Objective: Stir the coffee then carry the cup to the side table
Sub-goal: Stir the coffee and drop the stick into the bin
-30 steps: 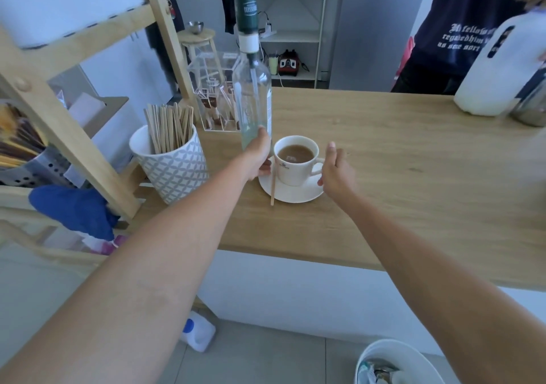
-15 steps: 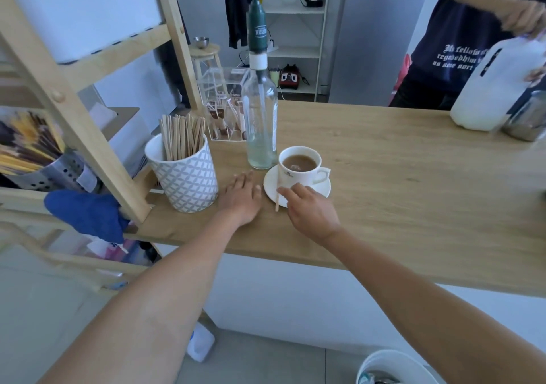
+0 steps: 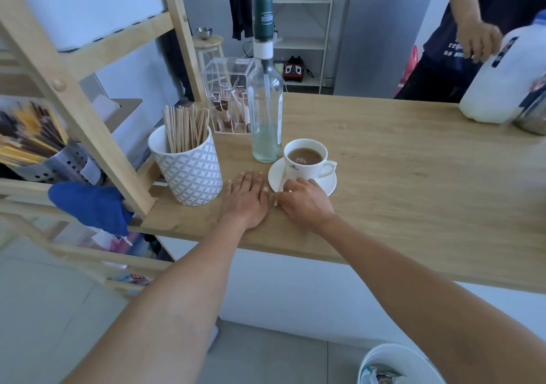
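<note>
A white cup of milky coffee stands on a white saucer on the wooden counter. A wooden stir stick leans across the saucer's left rim, its lower end on the counter. My right hand rests at the saucer's near edge, its fingertips curled around the stick's lower end. My left hand lies flat on the counter just left of the saucer, fingers spread, holding nothing.
A clear bottle with a green pump stands right behind the cup. A patterned pot of stir sticks and a clear sachet box sit to the left. Another person holds a milk jug at the far right. A wooden shelf frame is on the left.
My left hand left the bottle and dropped flat onto the counter. My right hand moved from the cup's handle to the stick at the saucer's near edge.
</note>
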Action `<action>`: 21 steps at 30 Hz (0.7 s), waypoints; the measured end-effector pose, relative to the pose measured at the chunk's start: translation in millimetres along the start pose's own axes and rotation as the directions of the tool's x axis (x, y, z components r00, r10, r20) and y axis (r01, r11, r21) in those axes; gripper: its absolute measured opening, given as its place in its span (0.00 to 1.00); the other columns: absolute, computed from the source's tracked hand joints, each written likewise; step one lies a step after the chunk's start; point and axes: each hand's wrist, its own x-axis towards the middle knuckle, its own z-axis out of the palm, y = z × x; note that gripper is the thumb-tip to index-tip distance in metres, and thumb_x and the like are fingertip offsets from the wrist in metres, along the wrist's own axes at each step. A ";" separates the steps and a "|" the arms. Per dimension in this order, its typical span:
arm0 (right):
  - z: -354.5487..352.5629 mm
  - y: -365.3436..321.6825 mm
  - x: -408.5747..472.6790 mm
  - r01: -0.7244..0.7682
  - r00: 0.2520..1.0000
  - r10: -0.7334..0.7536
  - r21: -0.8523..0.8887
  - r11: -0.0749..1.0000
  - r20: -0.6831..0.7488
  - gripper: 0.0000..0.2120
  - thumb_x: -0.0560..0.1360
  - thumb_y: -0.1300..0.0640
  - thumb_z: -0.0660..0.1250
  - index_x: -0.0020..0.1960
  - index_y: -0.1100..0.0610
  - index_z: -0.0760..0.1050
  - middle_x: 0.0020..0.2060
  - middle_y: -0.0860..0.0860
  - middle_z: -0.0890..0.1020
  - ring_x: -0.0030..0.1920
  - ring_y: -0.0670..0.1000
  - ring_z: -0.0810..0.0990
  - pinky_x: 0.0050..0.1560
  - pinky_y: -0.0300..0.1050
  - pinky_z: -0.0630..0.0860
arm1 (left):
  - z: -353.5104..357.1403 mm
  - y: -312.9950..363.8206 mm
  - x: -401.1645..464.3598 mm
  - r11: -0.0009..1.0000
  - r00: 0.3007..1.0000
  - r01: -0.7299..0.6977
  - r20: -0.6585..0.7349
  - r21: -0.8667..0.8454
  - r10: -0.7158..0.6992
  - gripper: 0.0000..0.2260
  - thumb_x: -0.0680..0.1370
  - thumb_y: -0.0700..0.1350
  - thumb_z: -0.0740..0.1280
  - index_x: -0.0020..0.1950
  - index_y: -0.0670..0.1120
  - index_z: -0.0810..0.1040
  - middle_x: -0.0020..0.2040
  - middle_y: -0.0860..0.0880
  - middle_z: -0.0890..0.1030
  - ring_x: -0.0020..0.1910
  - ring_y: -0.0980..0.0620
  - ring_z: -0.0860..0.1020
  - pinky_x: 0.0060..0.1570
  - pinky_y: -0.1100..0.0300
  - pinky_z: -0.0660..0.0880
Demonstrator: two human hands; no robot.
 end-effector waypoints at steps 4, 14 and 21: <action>-6.7 -9.4 -0.5 0.032 0.981 -0.028 0.020 0.999 -0.194 0.10 0.75 0.59 0.63 0.47 0.60 0.83 0.38 0.57 0.84 0.37 0.61 0.79 0.39 0.52 0.73 | 1.2 -0.7 0.3 1.000 1.000 -0.007 -0.001 -0.008 0.007 0.26 0.82 0.55 0.42 0.80 0.51 0.48 0.81 0.50 0.48 0.80 0.50 0.44 0.78 0.47 0.41; -99.8 -6.4 33.0 -0.031 0.608 0.438 0.532 0.846 -0.662 0.09 0.77 0.67 0.54 0.47 0.69 0.72 0.41 0.60 0.78 0.37 0.54 0.71 0.36 0.38 0.61 | 1.6 2.8 -2.4 1.000 0.999 -0.005 -0.042 -0.016 0.004 0.25 0.83 0.53 0.44 0.80 0.50 0.51 0.81 0.49 0.50 0.80 0.49 0.46 0.78 0.46 0.43; -107.3 20.0 47.8 -0.281 0.709 0.560 0.556 0.782 -0.429 0.09 0.77 0.64 0.51 0.49 0.63 0.70 0.40 0.59 0.79 0.36 0.59 0.73 0.36 0.50 0.68 | 1.2 -3.3 -7.4 1.000 0.999 0.003 -0.046 -0.009 -0.003 0.25 0.83 0.53 0.43 0.80 0.50 0.51 0.81 0.49 0.50 0.80 0.50 0.46 0.78 0.47 0.43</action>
